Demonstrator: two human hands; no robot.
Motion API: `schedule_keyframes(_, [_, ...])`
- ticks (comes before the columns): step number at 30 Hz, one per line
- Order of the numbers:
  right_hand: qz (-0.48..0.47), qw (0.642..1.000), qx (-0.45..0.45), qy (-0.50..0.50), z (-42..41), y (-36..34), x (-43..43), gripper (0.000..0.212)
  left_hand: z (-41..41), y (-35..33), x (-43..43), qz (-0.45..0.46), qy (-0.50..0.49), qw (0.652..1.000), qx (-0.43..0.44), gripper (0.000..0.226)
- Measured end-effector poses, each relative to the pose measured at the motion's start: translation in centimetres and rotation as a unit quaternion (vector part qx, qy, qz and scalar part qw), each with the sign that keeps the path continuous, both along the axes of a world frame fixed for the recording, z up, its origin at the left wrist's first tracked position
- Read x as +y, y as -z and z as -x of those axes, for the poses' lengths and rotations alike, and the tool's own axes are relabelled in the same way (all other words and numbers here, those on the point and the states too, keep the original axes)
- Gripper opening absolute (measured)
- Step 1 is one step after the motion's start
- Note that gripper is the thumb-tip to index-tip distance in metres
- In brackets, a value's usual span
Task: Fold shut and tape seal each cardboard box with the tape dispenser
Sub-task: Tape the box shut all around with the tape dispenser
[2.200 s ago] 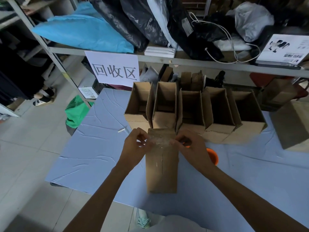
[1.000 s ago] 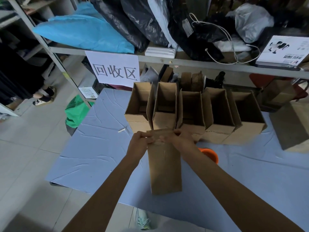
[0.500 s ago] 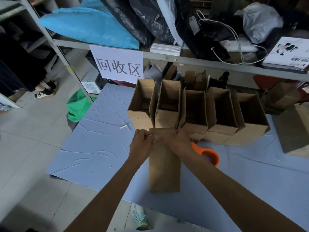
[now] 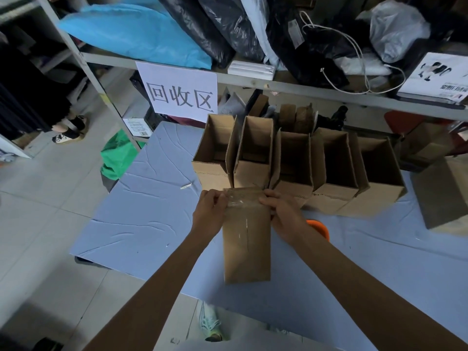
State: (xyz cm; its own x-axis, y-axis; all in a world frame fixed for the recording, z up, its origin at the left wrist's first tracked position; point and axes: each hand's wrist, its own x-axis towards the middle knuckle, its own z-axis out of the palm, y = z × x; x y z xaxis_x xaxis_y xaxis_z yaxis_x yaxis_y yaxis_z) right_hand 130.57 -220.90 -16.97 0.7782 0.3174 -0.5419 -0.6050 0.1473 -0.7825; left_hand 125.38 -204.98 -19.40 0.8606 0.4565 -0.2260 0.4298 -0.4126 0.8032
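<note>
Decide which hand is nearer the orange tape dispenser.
Right. The right hand grips the taped box at its right side, beside the orange tape dispenser; the left hand grips the box's left side, with the box between it and the dispenser.

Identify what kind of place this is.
Likely a warehouse packing corner: a metal shelf loaded with bagged goods, a sign hung from it, and a row of open cardboard boxes on the table, where the left hand and right hand hold a taped box.

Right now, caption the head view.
Left hand and right hand grip the far end of the closed box, pressing clear tape down; open boxes wait behind.
</note>
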Motion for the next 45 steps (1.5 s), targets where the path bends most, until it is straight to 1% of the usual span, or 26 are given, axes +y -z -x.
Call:
schedule_keyframes(2, [-0.012, 0.999, -0.039, -0.028, 0.3, 0.4, -0.3, 0.017, -0.1, 0.4, -0.1, 0.060, -0.009, 0.998, -0.032, 0.029])
schedule_keyframes(3, [-0.016, 0.997, -0.054, -0.049, 0.4, 0.7, -0.6, 0.014, 0.0, 0.5, -0.1, 0.100, -0.011, 0.994, -0.039, 0.025])
schedule_keyframes(4, [0.001, 0.995, -0.075, -0.074, 0.4, 1.4, -1.0, 0.020, 0.2, 0.6, -0.2, 0.147, -0.009, 0.988, -0.043, 0.018])
schedule_keyframes(5, [0.039, 0.989, -0.098, -0.105, 0.5, 2.1, -1.4, 0.036, 0.5, 0.7, -0.3, 0.185, 0.004, 0.982, -0.044, 0.019])
schedule_keyframes(6, [0.081, 0.981, -0.114, -0.135, 0.8, 2.6, -1.7, 0.050, 0.9, 0.8, -0.5, 0.213, 0.021, 0.976, -0.052, 0.031])
schedule_keyframes(7, [0.103, 0.975, -0.116, -0.157, 1.1, 3.1, -1.9, 0.057, 1.2, 0.9, -0.6, 0.223, 0.034, 0.973, -0.053, 0.042])
schedule_keyframes(8, [0.106, 0.973, -0.110, -0.171, 1.6, 3.6, -1.9, 0.056, 1.4, 1.0, -0.7, 0.225, 0.037, 0.972, -0.051, 0.048])
schedule_keyframes(9, [0.103, 0.973, -0.110, -0.174, 2.0, 4.0, -2.0, 0.049, 1.3, 0.9, -0.6, 0.215, 0.034, 0.975, -0.041, 0.052])
schedule_keyframes(11, [0.110, 0.973, -0.139, -0.150, 2.5, 4.1, -1.8, 0.032, 1.2, 0.9, -0.4, 0.175, 0.025, 0.984, -0.020, 0.064])
schedule_keyframes(12, [0.123, 0.970, -0.161, -0.134, 2.5, 3.8, -1.8, 0.028, 1.1, 0.8, -0.2, 0.159, 0.018, 0.987, -0.006, 0.070])
schedule_keyframes(13, [0.146, 0.965, -0.179, -0.123, 2.3, 3.6, -1.7, 0.031, 1.0, 0.6, -0.1, 0.157, 0.003, 0.988, 0.012, 0.075])
schedule_keyframes(14, [0.172, 0.961, -0.184, -0.118, 2.1, 3.4, -1.7, 0.040, 0.8, 0.5, 0.0, 0.168, -0.016, 0.985, 0.028, 0.077])
schedule_keyframes(15, [0.194, 0.957, -0.182, -0.117, 1.8, 3.2, -1.6, 0.048, 0.7, 0.4, 0.1, 0.182, -0.026, 0.982, 0.041, 0.077])
schedule_keyframes(16, [0.210, 0.955, -0.176, -0.116, 1.6, 2.9, -1.6, 0.052, 0.6, 0.3, 0.2, 0.186, -0.023, 0.981, 0.046, 0.075])
schedule_keyframes(19, [0.223, 0.951, -0.170, -0.130, 1.1, 2.1, -1.7, 0.048, 0.6, -0.3, 0.1, 0.159, -0.002, 0.986, 0.050, 0.065])
schedule_keyframes(21, [0.205, 0.956, -0.156, -0.140, 0.9, 1.9, -2.1, 0.053, 0.7, -0.7, -0.1, 0.143, -0.018, 0.989, 0.046, 0.062])
schedule_keyframes(23, [0.180, 0.960, -0.152, -0.149, 1.0, 1.7, -2.6, 0.051, 0.9, -1.1, -0.2, 0.139, -0.032, 0.989, 0.037, 0.061])
schedule_keyframes(26, [0.187, 0.948, -0.187, -0.174, 1.2, 1.7, -3.2, 0.056, 1.3, -1.6, -0.7, 0.180, -0.054, 0.982, 0.025, 0.062])
schedule_keyframes(28, [0.196, 0.942, -0.212, -0.172, 1.4, 1.9, -3.5, 0.052, 1.6, -1.8, -1.4, 0.216, -0.065, 0.974, 0.026, 0.058])
schedule_keyframes(29, [0.190, 0.945, -0.210, -0.167, 1.5, 2.0, -3.7, 0.050, 1.8, -1.8, -1.8, 0.233, -0.066, 0.970, 0.028, 0.056])
schedule_keyframes(33, [0.174, 0.955, -0.193, -0.141, 1.8, 2.5, -4.7, 0.058, 2.7, -1.4, -3.4, 0.278, -0.050, 0.959, 0.013, 0.061])
schedule_keyframes(36, [0.193, 0.947, -0.227, -0.123, 2.1, 2.7, -5.8, 0.044, 3.2, -1.1, -4.5, 0.270, -0.024, 0.963, 0.001, 0.055])
schedule_keyframes(39, [0.181, 0.950, -0.217, -0.134, 2.8, 1.7, -7.2, 0.037, 3.5, -0.8, -5.8, 0.232, -0.001, 0.973, 0.006, 0.074])
schedule_keyframes(41, [0.203, 0.947, -0.218, -0.123, 3.4, 1.3, -8.4, 0.039, 3.6, -0.5, -6.6, 0.231, 0.013, 0.973, -0.003, 0.069])
schedule_keyframes(43, [0.240, 0.938, -0.223, -0.115, 3.9, 0.8, -9.9, 0.043, 3.8, -0.5, -7.5, 0.258, 0.039, 0.965, 0.001, 0.061])
schedule_keyframes(45, [0.266, 0.934, -0.218, -0.099, 4.4, 0.2, -11.6, 0.043, 3.5, -0.6, -8.7, 0.283, 0.080, 0.955, 0.019, 0.059])
